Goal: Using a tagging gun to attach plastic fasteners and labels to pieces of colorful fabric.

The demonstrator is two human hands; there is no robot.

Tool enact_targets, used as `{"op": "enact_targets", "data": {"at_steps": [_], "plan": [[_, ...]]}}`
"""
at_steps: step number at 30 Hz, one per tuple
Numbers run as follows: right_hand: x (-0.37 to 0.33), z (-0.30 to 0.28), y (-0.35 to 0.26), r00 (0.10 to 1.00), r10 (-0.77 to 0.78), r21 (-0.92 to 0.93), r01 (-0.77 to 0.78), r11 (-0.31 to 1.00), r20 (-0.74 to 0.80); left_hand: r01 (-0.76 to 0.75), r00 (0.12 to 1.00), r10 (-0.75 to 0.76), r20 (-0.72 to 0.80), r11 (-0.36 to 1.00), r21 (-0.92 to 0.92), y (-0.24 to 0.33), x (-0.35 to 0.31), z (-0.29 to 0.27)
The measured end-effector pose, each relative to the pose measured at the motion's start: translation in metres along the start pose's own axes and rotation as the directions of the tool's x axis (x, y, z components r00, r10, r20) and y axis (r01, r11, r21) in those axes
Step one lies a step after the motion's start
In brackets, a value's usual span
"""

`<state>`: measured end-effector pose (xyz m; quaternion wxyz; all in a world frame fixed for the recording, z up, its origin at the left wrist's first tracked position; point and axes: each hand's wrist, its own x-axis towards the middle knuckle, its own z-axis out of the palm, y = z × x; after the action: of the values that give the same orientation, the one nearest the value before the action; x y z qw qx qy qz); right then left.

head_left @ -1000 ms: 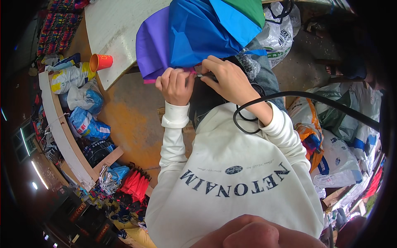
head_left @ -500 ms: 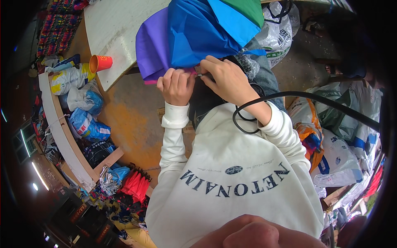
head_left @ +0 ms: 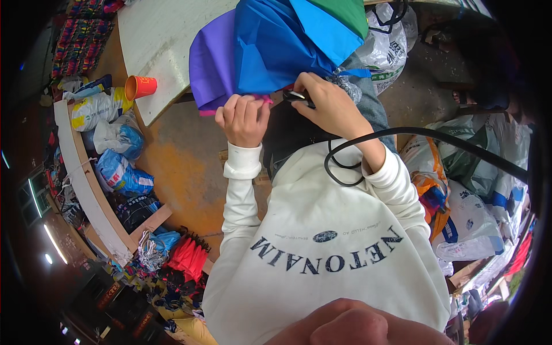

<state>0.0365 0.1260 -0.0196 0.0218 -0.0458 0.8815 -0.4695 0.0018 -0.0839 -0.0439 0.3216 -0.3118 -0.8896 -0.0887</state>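
Two bare hands at the edge of a purple, blue and green fabric

Seen from above, a person's white sweatshirt [head_left: 328, 247] fills the lower centre of the frame. At the upper centre lies the fabric [head_left: 270, 54], its purple part to the left, blue in the middle and green at the top right. A pale table [head_left: 155, 34] spreads across the upper left, partly behind the fabric. A white and blue plastic bag [head_left: 468, 224] sits at the right, among others. A thick black cable [head_left: 437, 133] curves from the right side toward the person's right wrist. Just above centre, the right hand [head_left: 336, 106] has its thumb and fingers closed around a small dark object [head_left: 299, 98], mostly hidden; its kind is unclear. Near it, on its left in the frame, the left hand [head_left: 244, 119] pinches the fabric's pink edge [head_left: 207, 113] firmly between curled fingers and thumb, with no visible gap. An orange-red cup [head_left: 141, 87] lies tilted at the table's left edge, upper left
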Motion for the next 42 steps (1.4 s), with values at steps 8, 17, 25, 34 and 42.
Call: {"op": "enact_targets", "data": {"at_steps": [8,17,25,34,42], "plan": [[0.001,-0.019,0.033,0.995,-0.008,0.003,0.008,1.000,-0.096,0.065,0.996,-0.069,-0.052,0.995,-0.070,0.008,0.024,-0.007],[0.001,-0.005,0.045,1.000,-0.005,-0.064,0.004,0.998,-0.007,0.084,0.993,-0.092,-0.072,0.990,-0.114,0.013,0.044,-0.006],[-0.002,0.010,0.030,0.998,0.063,-0.259,-0.061,0.964,-0.003,0.075,0.992,-0.089,-0.090,0.986,-0.146,0.015,0.059,-0.002],[0.010,0.042,0.051,0.998,-0.008,-0.157,-0.003,0.988,-0.069,0.045,0.990,-0.064,-0.125,0.988,-0.149,0.017,0.077,-0.006],[0.023,0.046,0.079,1.000,0.003,-0.244,0.005,0.970,0.031,0.046,0.994,-0.061,-0.096,0.988,-0.151,0.011,0.078,-0.012]]}}
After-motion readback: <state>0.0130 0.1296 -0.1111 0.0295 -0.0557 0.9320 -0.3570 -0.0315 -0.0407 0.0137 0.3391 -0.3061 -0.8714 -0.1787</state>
